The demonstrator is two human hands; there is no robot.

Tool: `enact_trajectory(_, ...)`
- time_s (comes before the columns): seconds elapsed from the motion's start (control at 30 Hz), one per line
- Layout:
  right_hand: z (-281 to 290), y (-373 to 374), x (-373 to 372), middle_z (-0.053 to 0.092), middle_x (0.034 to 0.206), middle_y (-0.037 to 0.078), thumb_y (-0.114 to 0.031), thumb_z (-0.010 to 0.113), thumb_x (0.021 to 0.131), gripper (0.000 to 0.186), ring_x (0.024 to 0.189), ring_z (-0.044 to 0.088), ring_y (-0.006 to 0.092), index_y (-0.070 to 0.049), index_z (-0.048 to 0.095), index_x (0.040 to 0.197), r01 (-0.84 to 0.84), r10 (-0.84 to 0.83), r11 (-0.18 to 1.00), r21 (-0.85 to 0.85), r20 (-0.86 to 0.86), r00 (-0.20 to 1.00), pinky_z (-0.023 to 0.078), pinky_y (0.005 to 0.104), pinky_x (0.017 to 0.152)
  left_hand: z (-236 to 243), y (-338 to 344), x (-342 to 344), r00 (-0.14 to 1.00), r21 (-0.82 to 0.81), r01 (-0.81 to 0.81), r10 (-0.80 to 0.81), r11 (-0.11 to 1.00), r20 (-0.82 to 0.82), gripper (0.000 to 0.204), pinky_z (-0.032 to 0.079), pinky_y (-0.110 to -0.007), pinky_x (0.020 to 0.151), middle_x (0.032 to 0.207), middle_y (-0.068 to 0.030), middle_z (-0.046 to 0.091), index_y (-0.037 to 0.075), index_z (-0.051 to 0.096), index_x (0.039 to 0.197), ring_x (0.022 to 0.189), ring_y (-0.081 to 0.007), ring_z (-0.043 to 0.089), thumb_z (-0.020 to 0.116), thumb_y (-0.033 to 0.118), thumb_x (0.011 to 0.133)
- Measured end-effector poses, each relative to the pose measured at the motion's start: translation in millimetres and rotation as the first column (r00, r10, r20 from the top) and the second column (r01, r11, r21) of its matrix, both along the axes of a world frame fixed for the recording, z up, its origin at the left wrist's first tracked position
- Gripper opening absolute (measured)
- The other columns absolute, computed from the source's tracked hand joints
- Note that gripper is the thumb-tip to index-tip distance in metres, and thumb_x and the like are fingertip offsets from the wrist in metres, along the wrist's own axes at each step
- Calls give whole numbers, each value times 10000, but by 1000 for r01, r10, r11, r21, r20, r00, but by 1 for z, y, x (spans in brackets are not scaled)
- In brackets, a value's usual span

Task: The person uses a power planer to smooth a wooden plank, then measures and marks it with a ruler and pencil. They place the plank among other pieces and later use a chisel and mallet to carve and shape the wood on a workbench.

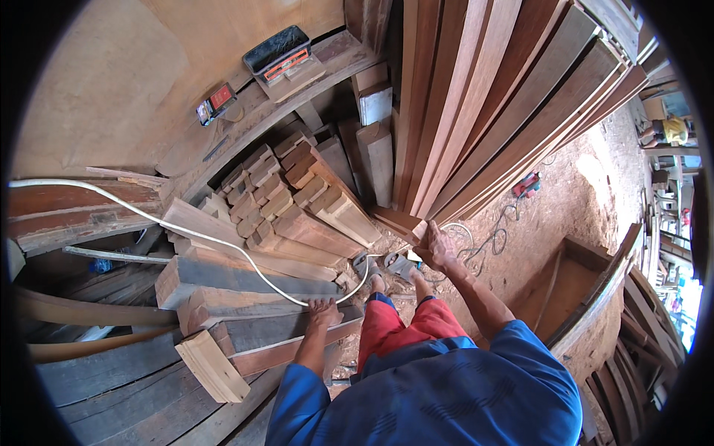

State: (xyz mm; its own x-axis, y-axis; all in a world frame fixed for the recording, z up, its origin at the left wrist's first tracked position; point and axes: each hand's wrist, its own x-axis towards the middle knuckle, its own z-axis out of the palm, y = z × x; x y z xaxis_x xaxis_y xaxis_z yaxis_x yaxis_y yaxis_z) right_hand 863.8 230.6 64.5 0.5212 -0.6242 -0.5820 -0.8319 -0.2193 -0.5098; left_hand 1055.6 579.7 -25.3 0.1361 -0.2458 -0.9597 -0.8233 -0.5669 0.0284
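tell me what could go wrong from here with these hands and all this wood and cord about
The long white cable passes by the left hand and curves toward the person's feet, so it could snag a step.

The right hand is against the end of a reddish-brown wooden board; a loose grip might let it drop near those feet.

The red power tool's thin dark cord winds over the dusty floor, a possible trip.
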Motion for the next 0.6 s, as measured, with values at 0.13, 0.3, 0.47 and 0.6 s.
enact_trajectory(0.13,16,15,0,626,1203,273,-338,830,727,943,1127,609,449,15,355,1461,-43,39,998,-36,-117,992,495,503,973,-3,-40,2,995,-145,-99,100,984,-7,726,270,-560,1148,1422,-198,558,111,457,1463,1394,-377,445,608,527,888)
enact_trajectory(0.3,5,27,-6,667,1147,253,-360,817,751,848,1060,655,438,-40,407,1421,-34,24,997,-63,-156,987,522,512,926,5,-80,2,982,-207,-185,189,961,-2,613,383,-527,1087,1334,-201,628,135,537,1380,1272,-368,580,622,466,872)
enact_trajectory(0.47,16,23,-14,684,1084,250,-284,774,763,778,1019,678,427,-50,409,1409,-79,63,992,-101,-148,987,535,509,885,10,-52,4,990,-131,-143,140,981,-31,301,493,-477,997,1214,-167,705,138,730,1141,1188,-332,658,578,217,893)
enact_trajectory(0.6,31,25,-19,680,1033,260,-208,720,754,690,952,679,436,-39,441,1362,-115,101,985,-126,-113,988,547,520,805,13,0,1,1000,7,-11,11,1000,6,320,483,-476,1031,1236,-98,713,179,740,1174,1212,-307,650,569,205,905)
